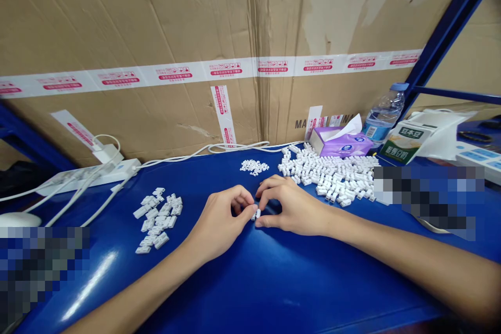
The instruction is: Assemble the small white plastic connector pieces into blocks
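Both hands meet over the middle of the blue table [250, 282], fingertips close together. My left hand [227, 216] pinches a small white plastic piece [256, 214] between thumb and fingers. From the other side, my right hand [289, 206] closes its thumb and fingers on the same piece, which the fingertips partly cover. Just beyond the hands lies a small heap of tiny white parts [254, 167]. A large spread of white plastic pieces [329, 172] lies behind my right hand. Left of my left hand is a smaller group of white blocks [158, 219].
A purple tissue pack [342, 143], a water bottle [385, 112] and a drink carton [407, 138] stand at the back right. White cables [203, 152] and a power strip [88, 177] run along the back left. A cardboard wall [195, 21] rises behind the table.
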The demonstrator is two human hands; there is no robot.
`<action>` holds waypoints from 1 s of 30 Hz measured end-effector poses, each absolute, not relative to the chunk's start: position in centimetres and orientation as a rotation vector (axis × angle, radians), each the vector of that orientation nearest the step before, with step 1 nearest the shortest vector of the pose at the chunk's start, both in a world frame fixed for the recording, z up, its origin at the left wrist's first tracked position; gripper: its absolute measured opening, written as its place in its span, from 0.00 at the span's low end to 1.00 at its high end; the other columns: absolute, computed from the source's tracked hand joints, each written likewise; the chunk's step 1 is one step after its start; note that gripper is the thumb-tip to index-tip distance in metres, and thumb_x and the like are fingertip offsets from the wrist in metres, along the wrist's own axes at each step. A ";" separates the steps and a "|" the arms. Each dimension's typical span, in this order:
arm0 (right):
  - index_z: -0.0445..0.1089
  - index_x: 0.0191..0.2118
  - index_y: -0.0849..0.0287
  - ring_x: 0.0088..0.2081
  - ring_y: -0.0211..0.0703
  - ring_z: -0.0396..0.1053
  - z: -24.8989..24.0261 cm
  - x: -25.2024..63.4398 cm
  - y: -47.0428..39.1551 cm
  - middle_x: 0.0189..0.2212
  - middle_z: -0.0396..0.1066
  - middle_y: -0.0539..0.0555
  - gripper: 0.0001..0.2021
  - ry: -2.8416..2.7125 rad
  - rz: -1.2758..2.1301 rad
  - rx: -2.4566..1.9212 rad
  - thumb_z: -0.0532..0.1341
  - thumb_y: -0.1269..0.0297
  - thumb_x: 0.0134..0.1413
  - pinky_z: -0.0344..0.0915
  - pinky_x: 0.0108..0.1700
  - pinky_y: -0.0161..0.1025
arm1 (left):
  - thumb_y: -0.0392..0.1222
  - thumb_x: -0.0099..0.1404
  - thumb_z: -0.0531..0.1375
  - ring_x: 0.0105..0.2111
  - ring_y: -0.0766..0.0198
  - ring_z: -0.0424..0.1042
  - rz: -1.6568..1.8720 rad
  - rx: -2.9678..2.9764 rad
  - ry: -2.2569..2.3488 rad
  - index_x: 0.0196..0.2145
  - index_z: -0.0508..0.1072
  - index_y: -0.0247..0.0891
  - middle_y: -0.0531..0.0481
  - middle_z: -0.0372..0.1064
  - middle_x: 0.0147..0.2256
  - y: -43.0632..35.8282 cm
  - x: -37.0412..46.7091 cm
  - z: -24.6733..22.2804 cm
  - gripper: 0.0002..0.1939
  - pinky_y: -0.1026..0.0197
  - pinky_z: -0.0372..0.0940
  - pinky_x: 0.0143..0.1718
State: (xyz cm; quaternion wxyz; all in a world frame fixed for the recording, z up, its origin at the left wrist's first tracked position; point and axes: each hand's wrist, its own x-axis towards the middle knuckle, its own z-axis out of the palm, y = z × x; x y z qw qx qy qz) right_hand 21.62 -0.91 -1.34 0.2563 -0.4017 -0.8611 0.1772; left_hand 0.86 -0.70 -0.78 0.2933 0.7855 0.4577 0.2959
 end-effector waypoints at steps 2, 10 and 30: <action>0.77 0.35 0.56 0.51 0.51 0.69 -1.3 21.6 -0.9 0.47 0.75 0.55 0.12 -2.342 0.478 -1.089 0.74 0.56 0.51 0.60 0.54 0.50 | 0.43 0.65 0.62 0.27 0.64 0.71 0.754 2.146 1.206 0.32 0.77 0.41 0.53 0.75 0.28 -0.5 0.7 -0.5 0.06 0.62 0.64 0.30; 0.78 0.36 0.55 0.52 0.52 0.69 -1.3 21.7 -0.5 0.47 0.75 0.55 0.12 -2.367 0.475 -1.071 0.74 0.54 0.52 0.59 0.54 0.51 | 0.44 0.63 0.64 0.29 0.65 0.70 0.566 2.291 1.069 0.38 0.83 0.45 0.51 0.77 0.36 0.8 -0.8 0.2 0.08 0.63 0.63 0.30; 0.78 0.38 0.56 0.50 0.50 0.71 -1.1 22.1 -0.3 0.46 0.75 0.56 0.11 -2.376 0.474 -1.011 0.73 0.57 0.54 0.62 0.53 0.48 | 0.50 0.62 0.68 0.30 0.64 0.71 0.565 2.357 1.048 0.42 0.82 0.44 0.50 0.75 0.38 0.8 -1.0 0.3 0.13 0.61 0.66 0.32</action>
